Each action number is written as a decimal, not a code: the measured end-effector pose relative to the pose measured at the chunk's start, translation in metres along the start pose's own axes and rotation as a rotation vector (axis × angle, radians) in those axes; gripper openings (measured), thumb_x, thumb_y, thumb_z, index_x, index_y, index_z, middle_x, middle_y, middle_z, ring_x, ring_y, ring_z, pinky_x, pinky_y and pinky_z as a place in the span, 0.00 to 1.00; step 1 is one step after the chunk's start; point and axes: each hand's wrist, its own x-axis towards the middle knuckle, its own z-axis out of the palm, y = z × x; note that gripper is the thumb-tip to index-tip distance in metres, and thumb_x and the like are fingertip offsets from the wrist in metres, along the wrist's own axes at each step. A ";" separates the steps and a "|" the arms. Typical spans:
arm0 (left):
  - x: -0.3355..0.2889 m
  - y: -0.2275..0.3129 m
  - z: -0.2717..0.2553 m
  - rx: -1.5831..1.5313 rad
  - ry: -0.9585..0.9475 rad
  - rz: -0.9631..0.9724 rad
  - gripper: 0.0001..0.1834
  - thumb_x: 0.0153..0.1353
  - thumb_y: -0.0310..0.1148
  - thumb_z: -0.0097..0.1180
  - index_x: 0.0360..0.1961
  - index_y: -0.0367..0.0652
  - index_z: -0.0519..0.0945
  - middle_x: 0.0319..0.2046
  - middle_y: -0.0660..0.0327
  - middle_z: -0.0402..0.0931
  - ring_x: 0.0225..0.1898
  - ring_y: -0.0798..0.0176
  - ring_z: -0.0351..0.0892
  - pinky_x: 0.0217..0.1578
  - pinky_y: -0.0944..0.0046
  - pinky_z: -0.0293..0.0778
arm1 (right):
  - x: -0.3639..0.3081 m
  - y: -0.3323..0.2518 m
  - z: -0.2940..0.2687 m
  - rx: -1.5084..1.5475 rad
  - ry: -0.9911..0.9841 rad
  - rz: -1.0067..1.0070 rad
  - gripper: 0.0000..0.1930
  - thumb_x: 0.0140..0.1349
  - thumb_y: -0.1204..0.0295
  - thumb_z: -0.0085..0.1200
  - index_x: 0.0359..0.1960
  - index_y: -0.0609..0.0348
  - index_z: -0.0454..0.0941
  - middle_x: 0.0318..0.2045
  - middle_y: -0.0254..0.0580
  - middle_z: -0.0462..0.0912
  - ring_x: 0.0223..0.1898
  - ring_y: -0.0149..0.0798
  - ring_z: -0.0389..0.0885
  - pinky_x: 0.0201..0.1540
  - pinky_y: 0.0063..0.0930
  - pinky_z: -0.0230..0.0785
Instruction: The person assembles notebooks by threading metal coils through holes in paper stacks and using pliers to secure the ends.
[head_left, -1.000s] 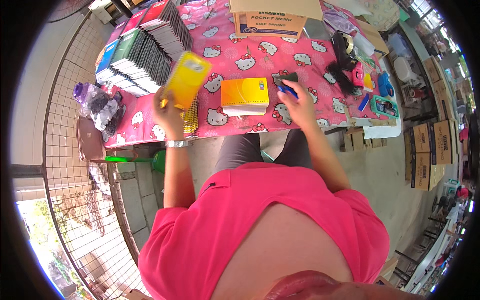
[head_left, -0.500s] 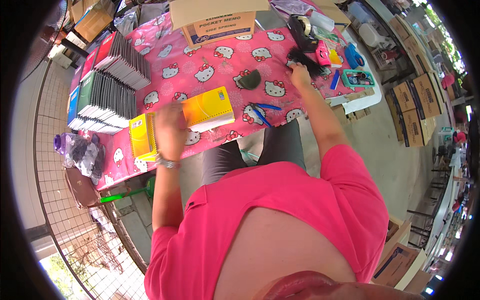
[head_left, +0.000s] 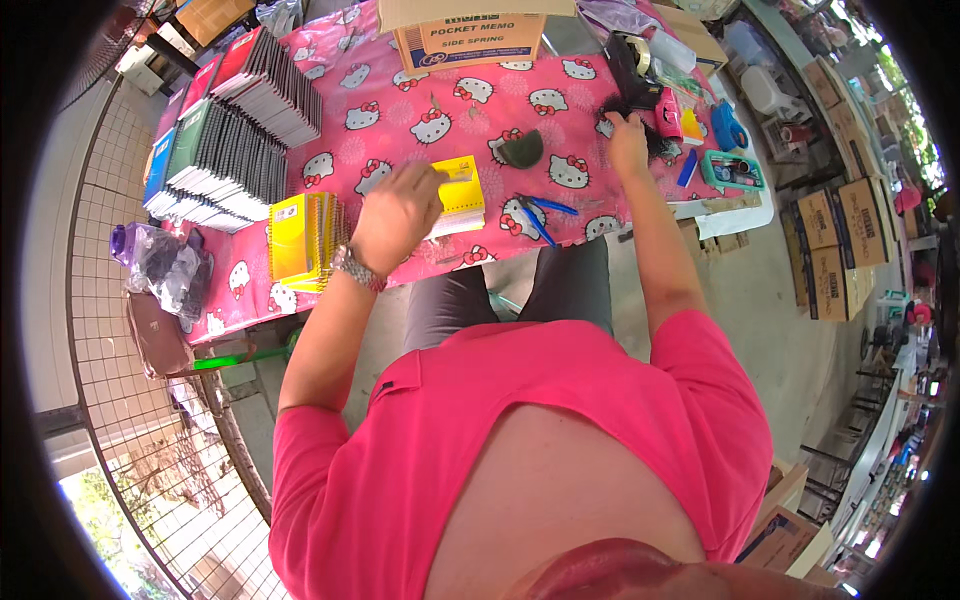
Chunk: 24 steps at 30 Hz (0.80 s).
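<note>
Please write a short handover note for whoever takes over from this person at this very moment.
Left hand: at the left edge of the yellow notebook on the pink tablecloth; grip not clear.
Right hand: reaching into the black clutter at the table's right end; grip not clear.
Done: a yellow stack sits at the left, beside the rows of notebooks.
Left: the notebook is still loose; blue scissors lie unused beside it.

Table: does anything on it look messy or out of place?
Mostly tidy. The notebook rows stand neat, and the left hand rests on a yellow pad. Only the right end, by the right hand, is a cluttered heap.
</note>
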 end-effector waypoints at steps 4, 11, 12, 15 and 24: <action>0.016 -0.002 0.015 0.108 0.001 -0.142 0.12 0.53 0.25 0.54 0.41 0.40 0.74 0.34 0.53 0.76 0.40 0.48 0.76 0.43 0.49 0.70 | -0.006 -0.046 -0.009 0.363 0.160 -0.018 0.21 0.50 0.84 0.51 0.47 0.52 0.79 0.45 0.56 0.72 0.47 0.58 0.75 0.48 0.45 0.70; 0.016 0.002 0.025 0.104 0.047 -0.139 0.10 0.59 0.32 0.56 0.41 0.42 0.75 0.33 0.56 0.77 0.39 0.51 0.76 0.46 0.52 0.66 | -0.065 -0.168 -0.076 0.925 -0.117 -0.339 0.12 0.59 0.70 0.61 0.46 0.49 0.84 0.33 0.37 0.80 0.37 0.35 0.76 0.42 0.28 0.69; 0.017 0.001 0.024 0.077 0.043 -0.128 0.10 0.59 0.32 0.56 0.41 0.42 0.75 0.33 0.56 0.77 0.39 0.52 0.76 0.46 0.52 0.66 | -0.063 -0.174 -0.078 0.921 -0.103 -0.374 0.11 0.60 0.71 0.60 0.45 0.51 0.84 0.33 0.37 0.80 0.37 0.33 0.76 0.42 0.26 0.69; 0.016 -0.002 0.020 0.017 0.038 -0.108 0.08 0.59 0.32 0.57 0.38 0.42 0.77 0.32 0.58 0.78 0.38 0.52 0.76 0.47 0.53 0.66 | -0.062 -0.181 -0.081 0.886 -0.018 -0.411 0.08 0.61 0.73 0.59 0.41 0.55 0.84 0.31 0.37 0.79 0.35 0.34 0.76 0.39 0.28 0.69; 0.017 0.000 0.021 0.035 0.052 -0.107 0.09 0.56 0.32 0.59 0.39 0.44 0.77 0.33 0.59 0.78 0.38 0.54 0.76 0.48 0.53 0.66 | -0.064 -0.185 -0.103 1.038 -0.485 -0.217 0.09 0.63 0.75 0.56 0.45 0.58 0.80 0.34 0.37 0.76 0.33 0.32 0.75 0.36 0.26 0.68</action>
